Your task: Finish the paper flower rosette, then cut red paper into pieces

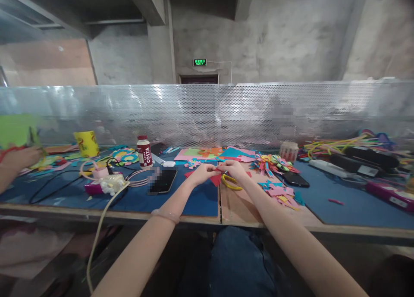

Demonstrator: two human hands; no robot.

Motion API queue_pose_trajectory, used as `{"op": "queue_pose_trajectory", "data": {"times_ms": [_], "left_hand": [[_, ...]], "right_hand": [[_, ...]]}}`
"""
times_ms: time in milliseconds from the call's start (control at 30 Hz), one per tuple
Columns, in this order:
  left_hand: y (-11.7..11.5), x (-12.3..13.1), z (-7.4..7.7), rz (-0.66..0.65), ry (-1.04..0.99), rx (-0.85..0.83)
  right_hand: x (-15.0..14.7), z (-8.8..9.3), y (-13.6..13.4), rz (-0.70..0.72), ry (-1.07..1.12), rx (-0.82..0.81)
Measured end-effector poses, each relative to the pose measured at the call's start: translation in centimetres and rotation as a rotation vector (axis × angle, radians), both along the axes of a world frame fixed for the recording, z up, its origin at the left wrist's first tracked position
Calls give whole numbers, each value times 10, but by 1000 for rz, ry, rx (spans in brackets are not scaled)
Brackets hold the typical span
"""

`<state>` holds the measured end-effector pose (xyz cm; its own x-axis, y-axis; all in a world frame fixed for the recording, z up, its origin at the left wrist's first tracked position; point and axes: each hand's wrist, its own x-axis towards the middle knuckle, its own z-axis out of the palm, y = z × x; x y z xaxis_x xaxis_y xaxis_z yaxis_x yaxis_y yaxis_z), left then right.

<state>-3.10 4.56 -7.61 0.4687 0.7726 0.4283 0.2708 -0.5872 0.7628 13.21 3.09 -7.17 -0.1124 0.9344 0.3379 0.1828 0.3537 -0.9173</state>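
Observation:
My left hand [203, 175] and my right hand [234, 171] meet over the middle of the table, fingertips pinched together. Between them is a piece of red paper [215, 180], its lower part hanging below the fingers. Just under my right hand are scissors with yellow handles [230, 184]; their blades are mostly hidden, and whether the hand touches them I cannot tell. More red paper shows behind my left hand. Right of my right forearm lies a pile of pink, blue and yellow paper strips [280, 193].
Left of my hands are a black phone [165, 180], a COSTA bottle [144, 152], and a power strip with cables [108, 184]. Coloured sheets [237, 153] lie behind them. A second phone [296, 179] is at right. Another person's hand [24, 158] holds scissors at far left.

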Motion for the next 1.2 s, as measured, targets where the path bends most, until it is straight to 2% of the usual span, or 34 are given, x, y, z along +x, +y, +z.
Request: {"op": "queue_pose_trajectory", "data": {"times_ms": [167, 400, 600, 800, 967, 1033, 1100, 1200], "left_hand": [[-2, 1, 2, 26, -38, -39], [6, -4, 0, 193, -164, -153], [3, -3, -1, 206, -178, -215], [0, 3, 4, 190, -305, -136], [6, -9, 12, 289, -508, -94], [11, -18, 15, 321, -588, -99], [15, -24, 16, 325, -638, -110], [18, -20, 11, 311, -669, -126]], "right_hand": [[-1, 1, -1, 29, -63, 20], [-5, -5, 0, 102, -199, 143], [-6, -10, 4, 160, -232, 184], [-6, -9, 4, 198, -222, 164], [-6, -11, 1, 258, -253, 137], [-6, -13, 2, 247, -263, 141], [-5, -14, 5, 178, -248, 169], [2, -15, 11, 67, -220, 206]]}}
